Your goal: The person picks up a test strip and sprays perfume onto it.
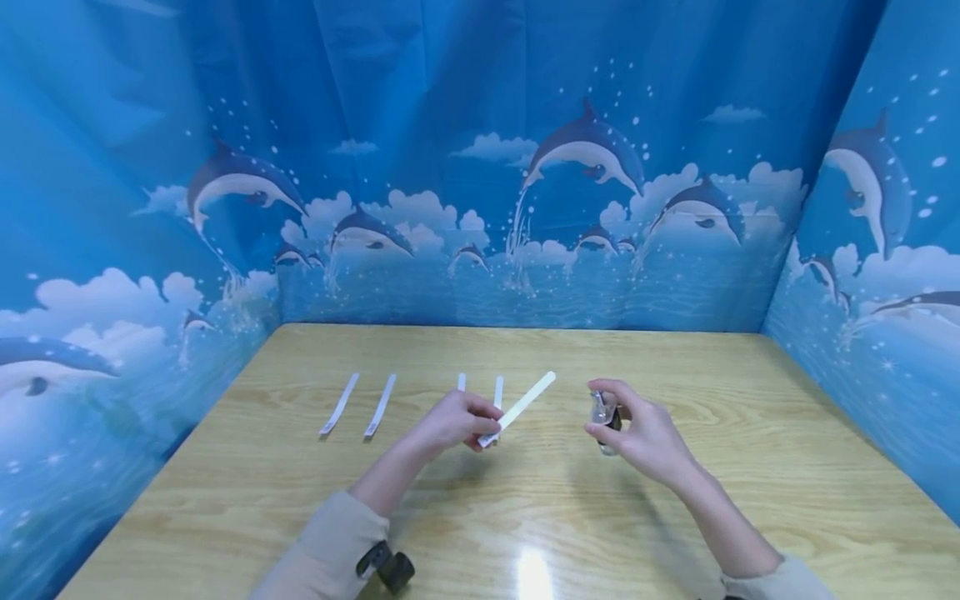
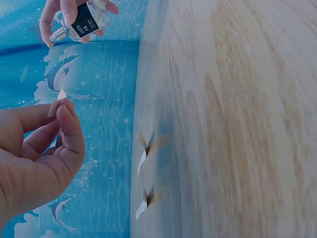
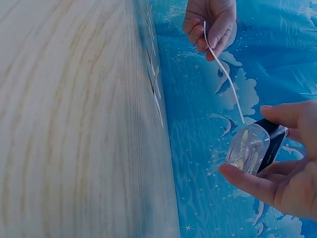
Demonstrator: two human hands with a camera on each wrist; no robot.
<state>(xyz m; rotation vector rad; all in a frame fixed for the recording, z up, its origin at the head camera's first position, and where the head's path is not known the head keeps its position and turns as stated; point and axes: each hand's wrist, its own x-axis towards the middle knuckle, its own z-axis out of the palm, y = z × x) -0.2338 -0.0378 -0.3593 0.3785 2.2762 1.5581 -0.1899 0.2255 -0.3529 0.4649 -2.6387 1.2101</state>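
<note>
Between thumb and fingers, my left hand [image 1: 456, 419] pinches one end of a white perfume test strip [image 1: 529, 398]; its free end slants up and to the right. Facing it, my right hand [image 1: 651, 435] grips a small clear glass perfume bottle [image 2: 94, 20] with a black label reading EARTH. The bottle's spray top [image 2: 59, 33] shows in the left wrist view, with a fingertip at it. In the right wrist view, the strip [image 3: 225, 73] bends slightly and its tip comes near the bottle [image 3: 250, 146] in the picture.
Several more paper strips lie on the wooden table [image 1: 525, 354]: two left strips [image 1: 341, 404] side by side, and others [image 1: 498, 392] partly behind my left hand. A blue dolphin-print curtain [image 1: 420, 292] borders the table at the back and sides.
</note>
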